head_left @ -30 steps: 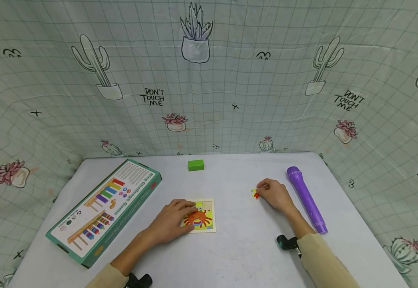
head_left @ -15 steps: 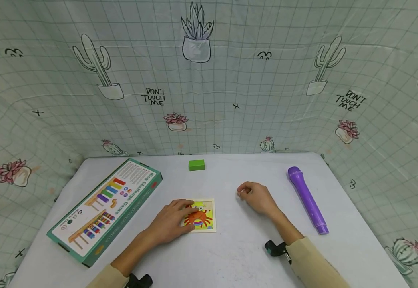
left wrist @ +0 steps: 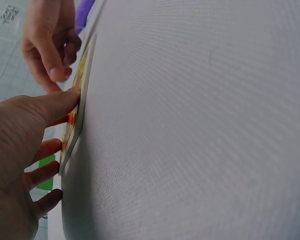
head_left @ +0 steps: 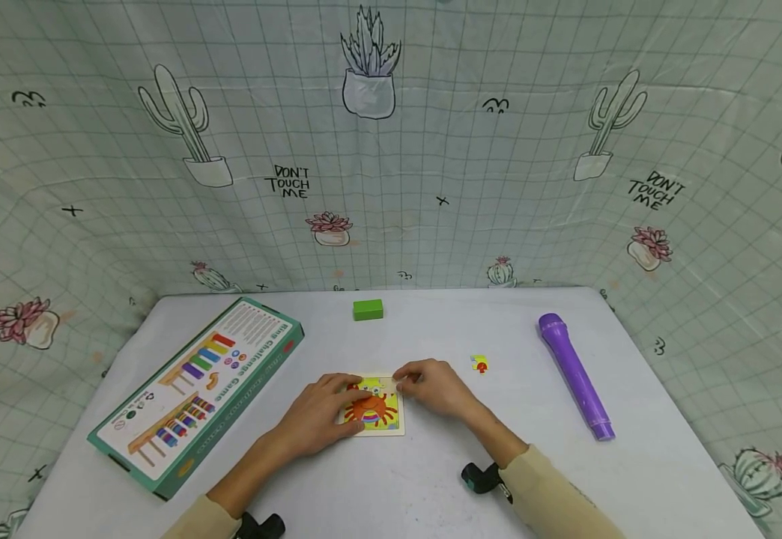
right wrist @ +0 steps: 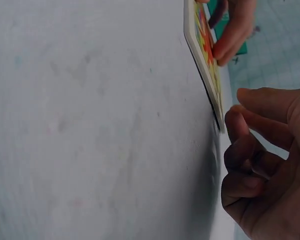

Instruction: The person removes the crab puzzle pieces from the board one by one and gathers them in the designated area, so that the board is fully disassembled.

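Note:
A wooden jigsaw puzzle (head_left: 392, 431) with an orange crab on yellow lies flat on the white table. My left hand (head_left: 319, 418) rests over its left side. In the left wrist view the thumb (left wrist: 65, 104) lies on the puzzle's face, and the other fingers spread along it and down towards the table. My right hand (head_left: 437, 387) is at the puzzle's upper right corner, fingers loosely bent. Nothing shows between its thumb and forefinger in the right wrist view. A small yellow and red puzzle piece (head_left: 479, 364) lies on the table to the right.
A long green-edged game box (head_left: 195, 397) lies slanted on the left. Towards the back stands a green block (head_left: 368, 309). On the right lies a purple microphone-shaped tube (head_left: 576, 378). A grid-patterned cloth (head_left: 418, 150) hangs behind and around the table.
My right hand has left the small puzzle piece, which stays where it was, and has moved left to the puzzle's corner. The left hand has stayed in place.

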The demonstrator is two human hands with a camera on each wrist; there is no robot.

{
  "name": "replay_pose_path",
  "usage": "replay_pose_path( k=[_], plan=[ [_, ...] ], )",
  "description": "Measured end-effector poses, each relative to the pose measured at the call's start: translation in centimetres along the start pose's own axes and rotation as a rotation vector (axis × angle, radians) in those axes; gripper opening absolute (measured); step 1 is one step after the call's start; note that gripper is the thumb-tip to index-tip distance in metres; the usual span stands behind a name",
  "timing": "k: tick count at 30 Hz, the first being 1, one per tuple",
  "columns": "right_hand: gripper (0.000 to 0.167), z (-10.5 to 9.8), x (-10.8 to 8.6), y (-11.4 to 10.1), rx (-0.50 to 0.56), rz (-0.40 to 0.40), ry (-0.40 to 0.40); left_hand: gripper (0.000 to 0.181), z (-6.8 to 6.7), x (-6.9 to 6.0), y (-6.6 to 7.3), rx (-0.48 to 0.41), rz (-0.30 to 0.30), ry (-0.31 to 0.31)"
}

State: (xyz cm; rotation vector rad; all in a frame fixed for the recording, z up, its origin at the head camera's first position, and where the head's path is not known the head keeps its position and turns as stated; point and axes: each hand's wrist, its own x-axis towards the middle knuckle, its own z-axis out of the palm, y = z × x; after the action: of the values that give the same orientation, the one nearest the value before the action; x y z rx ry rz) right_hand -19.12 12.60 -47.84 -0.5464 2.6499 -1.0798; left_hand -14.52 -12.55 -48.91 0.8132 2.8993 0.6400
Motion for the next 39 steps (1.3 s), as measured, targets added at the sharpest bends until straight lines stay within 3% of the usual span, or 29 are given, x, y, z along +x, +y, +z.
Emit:
replay_pose_path(
  k=[7,20,39],
  plan=[
    [0.028,1.3,0.2,-0.9,-0.067,-0.071,-0.05,0.048,0.0,-0.1,0.0,-0.016,0.012,0.009],
    [0.025,1.6,0.5,-1.4,-0.051,-0.06,-0.04,0.046,-0.1,-0.1,-0.3,0.001,0.023,0.028],
    [0.005,2.0,1.1,-1.5,0.034,0.016,-0.013,0.044,0.1,0.1,-0.2,0.001,0.019,0.015]
  ],
)
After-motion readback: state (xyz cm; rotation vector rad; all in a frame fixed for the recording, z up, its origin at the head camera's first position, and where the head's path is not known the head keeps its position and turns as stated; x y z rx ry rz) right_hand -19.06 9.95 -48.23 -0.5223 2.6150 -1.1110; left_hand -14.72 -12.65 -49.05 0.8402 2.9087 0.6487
